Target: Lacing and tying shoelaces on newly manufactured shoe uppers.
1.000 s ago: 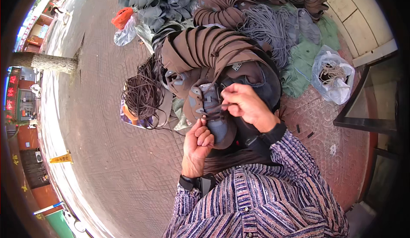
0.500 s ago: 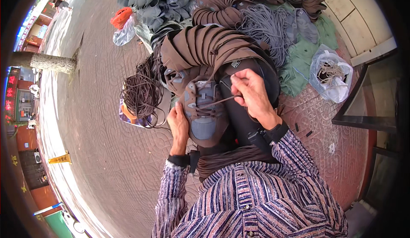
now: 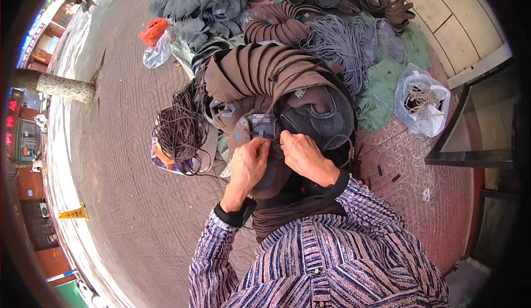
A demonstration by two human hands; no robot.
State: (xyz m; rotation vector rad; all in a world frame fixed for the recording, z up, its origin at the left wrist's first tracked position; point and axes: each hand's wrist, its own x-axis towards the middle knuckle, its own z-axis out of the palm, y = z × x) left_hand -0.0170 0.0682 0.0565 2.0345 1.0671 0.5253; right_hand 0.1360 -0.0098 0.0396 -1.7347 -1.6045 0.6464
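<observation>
A brown and grey-blue shoe upper [image 3: 262, 122] lies over my lap, its tongue toward the far side. My left hand [image 3: 248, 167] is closed in a pinch at the left eyelet row and covers much of the toe part. Just across the lacing, my right hand [image 3: 307, 157] pinches a brown shoelace at the right eyelets; the fingertips hide most of it. Beyond both hands, a fanned stack of brown shoe uppers [image 3: 260, 70] curves over a dark upper [image 3: 318, 117]. A bundle of brown laces [image 3: 182, 128] sits to the left.
Grey laces [image 3: 337, 45] lie in a heap on green cloth [image 3: 379, 103]. Grey uppers [image 3: 204, 4] pile up at the back. A clear bag [image 3: 423, 100] with light cord stands at the right, near a dark metal frame [image 3: 470, 156]. More brown laces [image 3: 298, 208] cross my lap.
My right hand has moved left and nearer, down to the eyelets, from holding the lace out to the right. My left hand has shifted from the shoe's side onto its lacing.
</observation>
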